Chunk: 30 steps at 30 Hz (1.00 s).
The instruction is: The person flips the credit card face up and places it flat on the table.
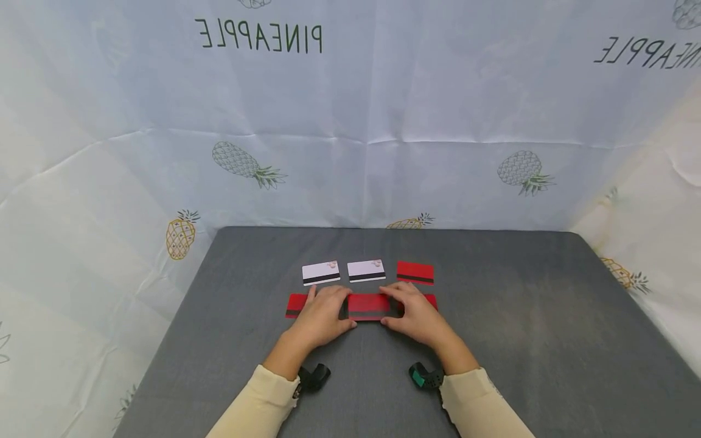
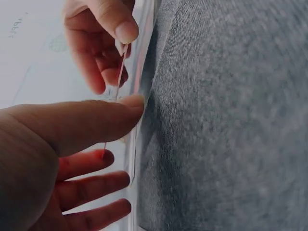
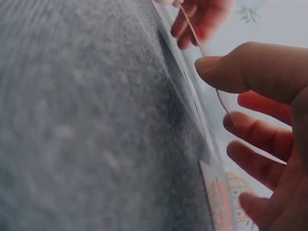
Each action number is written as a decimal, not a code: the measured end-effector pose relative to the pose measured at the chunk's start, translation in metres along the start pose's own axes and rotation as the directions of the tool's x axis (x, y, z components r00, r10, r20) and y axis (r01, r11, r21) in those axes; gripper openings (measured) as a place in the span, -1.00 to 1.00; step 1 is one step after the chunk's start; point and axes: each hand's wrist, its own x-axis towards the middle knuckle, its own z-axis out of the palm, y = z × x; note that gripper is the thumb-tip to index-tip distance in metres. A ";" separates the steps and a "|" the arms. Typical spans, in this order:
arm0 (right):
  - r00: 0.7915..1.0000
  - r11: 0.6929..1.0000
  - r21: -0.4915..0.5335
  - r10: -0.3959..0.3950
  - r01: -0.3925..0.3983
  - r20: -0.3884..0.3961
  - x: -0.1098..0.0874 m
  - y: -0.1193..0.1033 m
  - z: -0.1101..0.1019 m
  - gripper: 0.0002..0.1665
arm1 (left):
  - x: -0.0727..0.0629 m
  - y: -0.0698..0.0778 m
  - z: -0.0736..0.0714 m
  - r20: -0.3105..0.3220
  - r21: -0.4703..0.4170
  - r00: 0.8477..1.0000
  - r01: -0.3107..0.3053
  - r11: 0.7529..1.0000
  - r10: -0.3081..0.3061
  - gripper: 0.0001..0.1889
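Both hands pinch one red card [image 1: 369, 306] with a dark stripe, at the middle of the front row. My left hand [image 1: 322, 311] has thumb and fingertips on its left end; my right hand [image 1: 414, 312] grips its right end the same way. Edge-on between the hands, the card shows as a thin line in both wrist views, slightly bowed in the right one. Under the left hand lies a red card [image 1: 294, 306], partly covered. Another red card [image 1: 432, 300] peeks out behind the right hand.
Behind the hands, two white cards [image 1: 320, 272] with black stripes and one red card [image 1: 415, 272] lie in a row on the grey table [image 1: 520, 328]. A pineapple-print cloth [image 1: 438, 109] hangs at the back and sides. Dark devices [image 1: 314, 378] sit at both wrists.
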 end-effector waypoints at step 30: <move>0.979 0.993 -0.050 -0.110 0.103 -0.174 -0.003 -0.016 0.012 -0.31 | -0.003 0.017 0.005 -0.114 0.023 0.991 -0.074 0.997 0.076 -0.24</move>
